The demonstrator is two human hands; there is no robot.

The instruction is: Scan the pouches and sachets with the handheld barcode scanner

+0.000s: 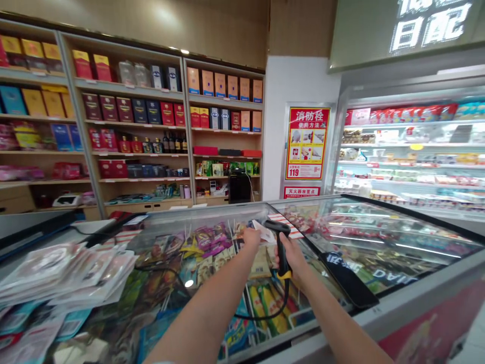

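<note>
My right hand [291,255] is wrapped round the grip of a black barcode scanner [281,242] with a yellow band near its base. A black cable [265,317] runs from the scanner's base back to the left over the freezer glass. My left hand [251,236] pinches a small white paper slip [264,231], close in front of the scanner's head. Both hands are above the glass top of a chest freezer [151,222]. Under the glass lie purple snack bags [215,237] and green-and-yellow packets [271,303].
Several flat clear packages [64,268] are stacked on the left of the freezer. A black pad [348,280] lies on the freezer's right part. Shelves with boxed goods [140,108] line the back wall, and a lit open cooler [413,151] stands at the right.
</note>
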